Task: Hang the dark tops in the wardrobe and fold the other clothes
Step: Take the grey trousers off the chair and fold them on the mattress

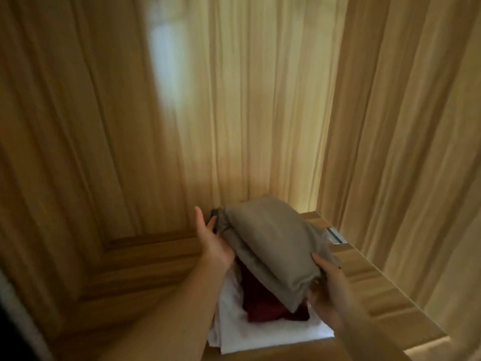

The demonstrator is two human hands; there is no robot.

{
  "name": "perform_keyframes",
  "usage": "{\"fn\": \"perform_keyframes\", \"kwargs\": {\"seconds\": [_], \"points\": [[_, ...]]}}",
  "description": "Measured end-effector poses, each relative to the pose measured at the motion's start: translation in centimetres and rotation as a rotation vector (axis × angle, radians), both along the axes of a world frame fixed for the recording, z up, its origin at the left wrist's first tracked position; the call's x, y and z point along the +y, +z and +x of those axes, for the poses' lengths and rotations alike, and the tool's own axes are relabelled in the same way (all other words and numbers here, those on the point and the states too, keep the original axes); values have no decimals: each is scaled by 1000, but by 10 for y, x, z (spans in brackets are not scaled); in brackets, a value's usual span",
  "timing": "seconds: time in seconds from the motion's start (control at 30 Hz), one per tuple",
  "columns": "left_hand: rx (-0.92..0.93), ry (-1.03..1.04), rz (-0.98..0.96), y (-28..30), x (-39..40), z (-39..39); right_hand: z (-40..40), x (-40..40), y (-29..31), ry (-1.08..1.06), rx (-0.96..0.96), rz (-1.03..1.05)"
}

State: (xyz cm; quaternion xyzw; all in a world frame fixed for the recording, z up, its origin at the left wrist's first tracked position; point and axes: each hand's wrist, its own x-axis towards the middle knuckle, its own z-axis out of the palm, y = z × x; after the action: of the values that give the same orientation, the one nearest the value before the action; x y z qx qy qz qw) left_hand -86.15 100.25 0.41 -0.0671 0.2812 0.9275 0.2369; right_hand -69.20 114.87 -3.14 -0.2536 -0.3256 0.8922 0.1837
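Observation:
A folded grey-beige garment (270, 243) is held tilted over a pile of clothes inside the wooden wardrobe. My left hand (212, 241) grips its left edge, thumb pointing up. My right hand (325, 287) holds its near right corner from below. Under it lies a folded dark red garment (263, 303), which rests on a folded white cloth (260, 334). A small dark object (214, 217) peeks out behind my left fingers; I cannot tell what it is.
The open wardrobe door (91, 152) with raised panels stands at the left. The wardrobe's back wall (260, 100) and right side panel (403, 126) close in the space. A wooden ledge (377, 290) with a metal fitting (337, 237) runs along the right.

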Motion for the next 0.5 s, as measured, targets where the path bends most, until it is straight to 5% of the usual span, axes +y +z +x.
{"fn": "perform_keyframes", "kwargs": {"seconds": [0.07, 0.17, 0.23, 0.5], "points": [[50, 12, -90, -4, 21, -31, -32, -3, -14, -8, 29, -68], [190, -110, -728, -34, 40, -61, -70, -13, -49, 5, -94, -42], [228, -187, -930, -64, 44, -64, -84, -13, -66, -5, -169, 46], [264, -109, -826, -86, 43, -71, -73, 14, -54, 170, -233, -15]]}}
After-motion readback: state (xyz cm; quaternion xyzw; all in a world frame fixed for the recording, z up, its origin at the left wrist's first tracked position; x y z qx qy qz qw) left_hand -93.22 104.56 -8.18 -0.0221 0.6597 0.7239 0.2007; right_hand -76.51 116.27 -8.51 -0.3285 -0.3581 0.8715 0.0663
